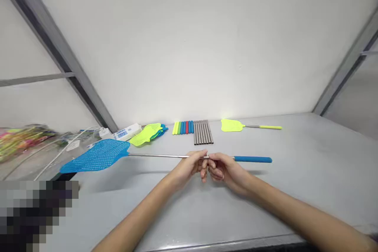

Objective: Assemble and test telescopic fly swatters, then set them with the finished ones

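Note:
A blue fly swatter (99, 155) with a thin metal rod and a blue grip is held level above the table, its mesh head to the left. My left hand (191, 166) pinches the rod near its middle. Close beside it, my right hand (226, 169) is closed on the same rod, just left of the blue grip (253, 159). The fingertips of both hands nearly meet. Beyond them lie a row of coloured grips (183, 127) and a row of metal tubes (202, 132).
A finished-looking yellow swatter (232, 125) lies at the back right. Yellow and blue swatter heads (146, 134) are stacked at the back left, next to a white power strip (128, 132). Cables and a bundle of colourful items (28, 141) occupy the far left. A white wall (206, 47) stands behind the table.

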`<act>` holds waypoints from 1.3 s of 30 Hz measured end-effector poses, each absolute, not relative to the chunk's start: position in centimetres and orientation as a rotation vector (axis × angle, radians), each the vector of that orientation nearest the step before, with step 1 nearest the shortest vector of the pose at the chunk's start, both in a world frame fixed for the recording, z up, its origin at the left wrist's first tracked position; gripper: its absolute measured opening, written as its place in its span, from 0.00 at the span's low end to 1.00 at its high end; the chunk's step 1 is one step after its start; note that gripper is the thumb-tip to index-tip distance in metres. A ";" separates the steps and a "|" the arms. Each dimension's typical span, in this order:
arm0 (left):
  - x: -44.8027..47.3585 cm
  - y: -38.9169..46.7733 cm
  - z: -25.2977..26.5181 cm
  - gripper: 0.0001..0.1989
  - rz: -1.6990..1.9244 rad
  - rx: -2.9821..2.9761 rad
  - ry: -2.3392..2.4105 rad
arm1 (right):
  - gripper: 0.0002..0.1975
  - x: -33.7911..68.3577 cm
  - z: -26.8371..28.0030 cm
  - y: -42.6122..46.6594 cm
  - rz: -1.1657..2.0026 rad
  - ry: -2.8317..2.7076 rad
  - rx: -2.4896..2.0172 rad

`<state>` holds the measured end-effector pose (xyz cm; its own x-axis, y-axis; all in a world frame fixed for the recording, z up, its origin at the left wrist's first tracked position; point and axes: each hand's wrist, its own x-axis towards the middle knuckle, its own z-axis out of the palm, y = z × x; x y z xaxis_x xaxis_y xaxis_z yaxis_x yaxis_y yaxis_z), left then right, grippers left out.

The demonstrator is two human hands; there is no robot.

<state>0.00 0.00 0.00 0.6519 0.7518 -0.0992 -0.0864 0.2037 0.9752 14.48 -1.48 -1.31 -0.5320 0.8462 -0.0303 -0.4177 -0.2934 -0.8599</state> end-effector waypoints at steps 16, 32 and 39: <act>0.0 -0.2 0.4 0.21 0.645 1.242 0.603 | 0.19 14.2 -1.4 -2.1 1.883 -1.115 -0.580; 0.3 -0.5 0.6 0.19 0.646 1.195 0.560 | 0.18 14.5 -1.5 -1.8 1.882 -1.101 -0.610; -0.1 -0.4 1.7 0.19 0.616 1.336 0.628 | 0.18 14.3 -1.1 -1.8 1.860 -1.077 -0.637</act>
<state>-0.15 -0.38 1.66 0.6890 0.7221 -0.0613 -0.0475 0.1294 0.9905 14.30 -1.77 -1.08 -0.4906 0.8714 -0.0057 -0.4284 -0.2469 -0.8692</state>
